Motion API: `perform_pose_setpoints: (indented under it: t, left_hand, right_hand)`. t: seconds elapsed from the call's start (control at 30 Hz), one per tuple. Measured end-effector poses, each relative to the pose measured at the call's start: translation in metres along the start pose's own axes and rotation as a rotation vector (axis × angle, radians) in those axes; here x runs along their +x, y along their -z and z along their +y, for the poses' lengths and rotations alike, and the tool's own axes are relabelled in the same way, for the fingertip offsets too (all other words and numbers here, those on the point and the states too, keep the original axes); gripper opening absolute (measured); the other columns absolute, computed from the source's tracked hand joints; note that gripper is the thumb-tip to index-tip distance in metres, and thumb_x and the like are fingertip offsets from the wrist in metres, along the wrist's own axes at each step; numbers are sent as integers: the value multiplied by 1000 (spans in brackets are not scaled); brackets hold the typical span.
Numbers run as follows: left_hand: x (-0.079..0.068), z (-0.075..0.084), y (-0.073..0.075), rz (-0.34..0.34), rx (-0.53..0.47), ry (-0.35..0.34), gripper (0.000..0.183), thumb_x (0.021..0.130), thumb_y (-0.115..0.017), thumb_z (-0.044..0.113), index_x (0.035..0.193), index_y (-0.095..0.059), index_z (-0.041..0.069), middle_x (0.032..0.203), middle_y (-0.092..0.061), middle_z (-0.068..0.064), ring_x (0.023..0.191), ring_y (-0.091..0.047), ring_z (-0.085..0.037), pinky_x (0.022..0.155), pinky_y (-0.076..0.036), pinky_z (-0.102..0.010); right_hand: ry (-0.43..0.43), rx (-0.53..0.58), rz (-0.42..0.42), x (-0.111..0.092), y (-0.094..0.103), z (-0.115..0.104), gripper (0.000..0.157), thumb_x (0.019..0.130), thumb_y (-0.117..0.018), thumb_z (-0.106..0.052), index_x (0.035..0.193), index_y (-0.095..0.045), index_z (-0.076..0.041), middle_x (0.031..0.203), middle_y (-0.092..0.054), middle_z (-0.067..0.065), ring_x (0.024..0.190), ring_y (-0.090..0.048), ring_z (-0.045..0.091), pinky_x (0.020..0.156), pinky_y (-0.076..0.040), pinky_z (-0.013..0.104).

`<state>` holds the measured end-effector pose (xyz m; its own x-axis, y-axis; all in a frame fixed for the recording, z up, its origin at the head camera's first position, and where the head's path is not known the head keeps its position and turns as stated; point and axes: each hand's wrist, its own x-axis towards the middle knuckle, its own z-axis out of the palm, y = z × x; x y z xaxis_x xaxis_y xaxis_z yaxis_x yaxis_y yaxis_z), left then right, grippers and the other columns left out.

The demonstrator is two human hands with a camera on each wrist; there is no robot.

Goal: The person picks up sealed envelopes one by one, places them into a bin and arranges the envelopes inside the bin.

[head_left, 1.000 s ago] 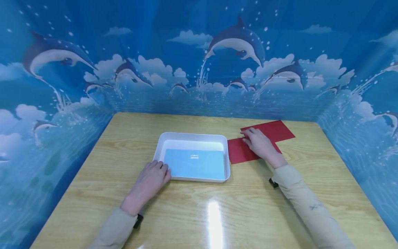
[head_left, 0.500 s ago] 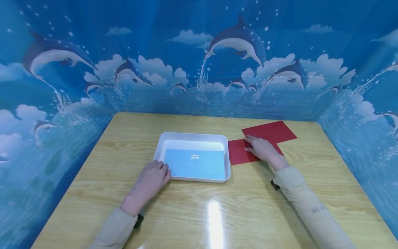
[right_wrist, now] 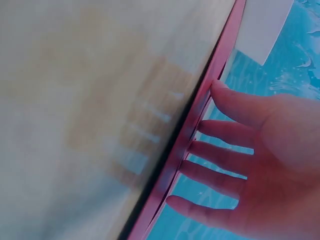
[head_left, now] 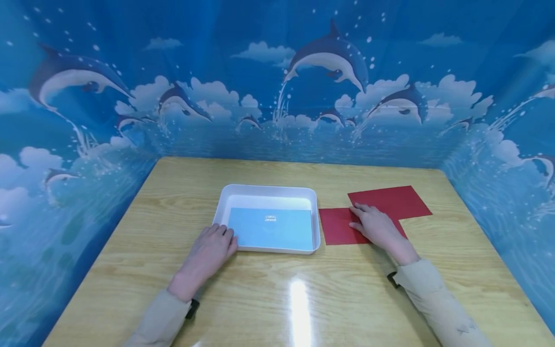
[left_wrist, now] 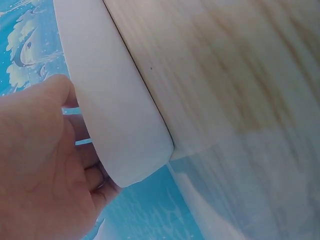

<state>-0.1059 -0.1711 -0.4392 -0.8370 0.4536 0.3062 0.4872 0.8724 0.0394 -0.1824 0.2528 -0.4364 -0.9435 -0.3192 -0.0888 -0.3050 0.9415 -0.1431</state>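
My left hand [head_left: 214,246] holds the near left corner of a white plastic tray [head_left: 270,192], fingers bent over its rim. The tray's side wall [left_wrist: 112,105] shows close up in the left wrist view. In the tray lies a flat light blue rectangle [head_left: 273,236] with small pale lettering. To the right, two flat red paper rectangles, like envelopes, partly overlap: a nearer one [head_left: 336,231] and a farther one [head_left: 399,200]. My right hand [head_left: 379,229] rests on them with fingers spread and straight. In the right wrist view, its fingertips [right_wrist: 189,167] touch the red paper's edge [right_wrist: 165,175].
All of this sits on a wood-grain table [head_left: 243,299]. A blue curtain [head_left: 269,86] printed with dolphins and clouds stands behind and along both sides. The tray's right wall is close to the nearer red rectangle. A bright glare strip crosses the table's front.
My right hand has slid both red rectangles toward me and a little to the right, turning them slightly. My left hand and the tray have stayed in place.
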Motion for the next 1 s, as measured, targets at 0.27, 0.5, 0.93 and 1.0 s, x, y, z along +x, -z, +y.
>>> perform_pose_setpoints:
  t: [0.27, 0.5, 0.93, 1.0]
  left_hand:
    - [-1, 0, 2, -8, 9, 0, 20, 93, -60, 11, 76, -51, 10, 68, -40, 0, 66, -33, -19, 62, -35, -31]
    - [-1, 0, 1, -28, 18, 2, 16, 93, -62, 11, 79, -55, 9, 70, -42, -1, 67, -35, -19, 62, -35, -31]
    - [-2, -2, -1, 4, 24, -19, 16, 92, -63, 11, 78, -55, 9, 69, -41, 0, 65, -34, -18, 61, -35, -31]
    - [-2, -2, -1, 8, 24, -24, 16, 92, -63, 11, 78, -54, 9, 69, -41, 0, 65, -34, -18, 61, -35, -31]
  right_hand:
    - [8, -83, 23, -19, -1, -12, 66, 88, -79, -27, 139, -55, 6, 133, -54, 28, 119, -55, 45, 89, -52, 60]
    - [11, -107, 35, -24, -1, -17, 65, 85, -81, -29, 135, -58, 6, 127, -56, 27, 114, -57, 43, 89, -51, 60]
    - [96, 51, 44, 0, 1, 3, 42, 81, -85, -20, 110, -64, 3, 103, -59, 16, 92, -57, 28, 84, -53, 45]
    - [80, 74, -3, 4, 2, 5, 42, 82, -84, -21, 109, -63, 3, 104, -59, 16, 95, -56, 30, 85, -52, 46]
